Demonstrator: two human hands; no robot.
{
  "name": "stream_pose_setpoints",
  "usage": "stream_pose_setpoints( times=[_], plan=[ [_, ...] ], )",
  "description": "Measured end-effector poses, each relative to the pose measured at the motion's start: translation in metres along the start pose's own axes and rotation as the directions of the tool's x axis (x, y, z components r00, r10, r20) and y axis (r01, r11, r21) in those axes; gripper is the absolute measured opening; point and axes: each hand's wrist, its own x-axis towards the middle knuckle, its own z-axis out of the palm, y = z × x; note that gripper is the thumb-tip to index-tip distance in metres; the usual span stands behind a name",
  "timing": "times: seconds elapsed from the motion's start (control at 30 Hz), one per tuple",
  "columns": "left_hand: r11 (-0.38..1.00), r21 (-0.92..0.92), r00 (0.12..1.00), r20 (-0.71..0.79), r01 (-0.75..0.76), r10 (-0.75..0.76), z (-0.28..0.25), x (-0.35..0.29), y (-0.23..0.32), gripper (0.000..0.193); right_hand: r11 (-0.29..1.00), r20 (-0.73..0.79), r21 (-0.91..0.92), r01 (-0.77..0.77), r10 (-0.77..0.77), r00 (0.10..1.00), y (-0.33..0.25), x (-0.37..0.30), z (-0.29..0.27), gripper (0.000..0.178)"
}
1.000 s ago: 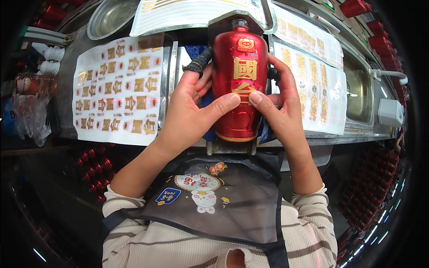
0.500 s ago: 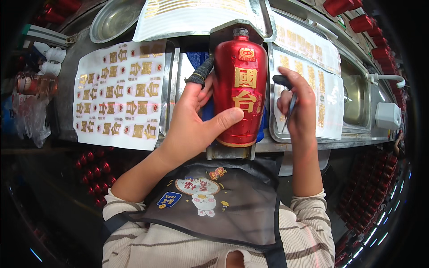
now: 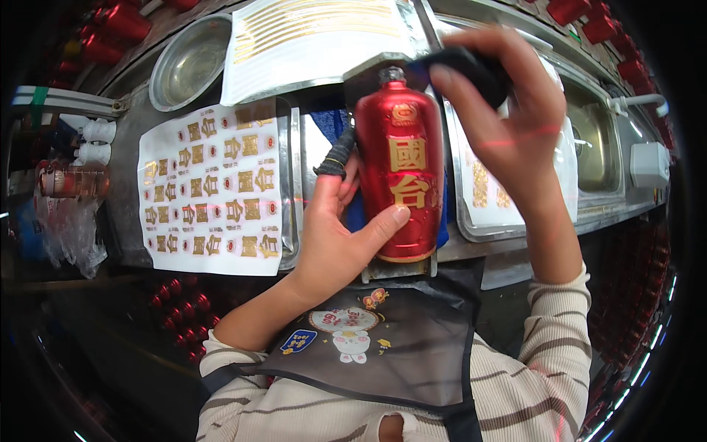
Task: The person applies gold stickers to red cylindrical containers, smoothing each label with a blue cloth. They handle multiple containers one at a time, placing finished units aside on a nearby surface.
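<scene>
A red bottle (image 3: 383, 169) with gold characters and a gold emblem lies with its neck pointing away from me, in a metal cradle with blue cloth around it. My left hand (image 3: 324, 236) grips its left side, thumb pressed on the front below the lower character. A dark knitted cover (image 3: 338, 153) sheathes a finger of that hand. My right hand (image 3: 519, 110) is raised, blurred, right of the bottle's neck. Its thumb and fingers curl around a black object (image 3: 475, 72), whose kind I cannot make out. A sheet of gold character decals (image 3: 213, 191) lies to the left.
A sheet with gold strips (image 3: 313, 48) lies on a tray at the back, beside a round metal bowl (image 3: 188, 62). On the right, another decal sheet (image 3: 486, 210) rests on a tray, near a sink (image 3: 596, 158) and white tap (image 3: 641, 107). More red bottles (image 3: 177, 309) stand below left.
My right hand has risen from beside the bottle to above and right of its neck; the slim pointed tool it held no longer shows clearly. My left hand keeps its grip. The view has shifted slightly.
</scene>
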Motion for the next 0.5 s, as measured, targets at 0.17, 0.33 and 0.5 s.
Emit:
stream_pose_setpoints(
  times=[0.17, 0.33, 0.5],
  plan=[
    [0.999, 0.032, 1.000, 0.023, -0.009, 0.008, -0.003, 0.002, -0.002, 0.057, 0.992, 0.037, 0.128, -0.008, 0.004, 0.999, -0.017, -0.025, 0.008, 0.022],
    [0.999, 0.055, 1.000, 0.027, 0.003, -0.004, -0.005, -0.001, 0.000, 0.056, 0.980, 0.162, 0.164, 0.117, -0.144, 0.976, -0.020, -0.024, -0.004, 0.026],
    [0.999, 0.042, 0.999, 0.049, 0.020, -0.022, -0.010, 0.000, 0.003, 0.062, 0.990, 0.131, 0.046, 0.130, -0.135, 0.982, -0.012, -0.027, -0.005, 0.032]
  ],
)
